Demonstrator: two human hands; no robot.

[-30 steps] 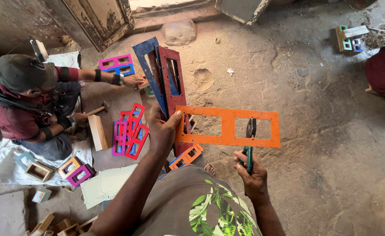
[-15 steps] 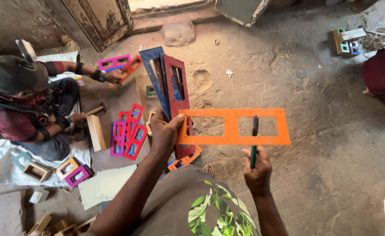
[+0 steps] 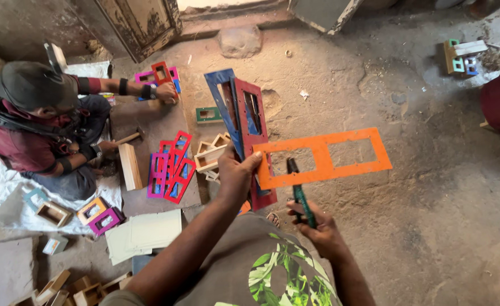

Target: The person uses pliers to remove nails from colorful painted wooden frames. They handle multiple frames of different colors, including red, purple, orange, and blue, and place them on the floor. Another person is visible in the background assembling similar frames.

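- The flat orange frame with two rectangular cut-outs (image 3: 323, 157) is held out level over the dirt floor (image 3: 431, 215), its near end pinched in the left hand (image 3: 235, 173), thumb on top.
- That same hand clamps a dark red windowed frame (image 3: 254, 136) and a blue frame (image 3: 222, 105) behind it, both fanned upward.
- The right hand (image 3: 318, 226) is closed around green-handled pliers (image 3: 300, 190), whose tip sits just under the orange frame's lower edge.
- To the right of the orange frame the ground is bare, dusty and open.
- To the left it is crowded: a pile of pink, red and blue frames (image 3: 170, 167), small unpainted wooden boxes (image 3: 210, 156) and a seated co-worker (image 3: 40, 130) reaching to more coloured pieces.
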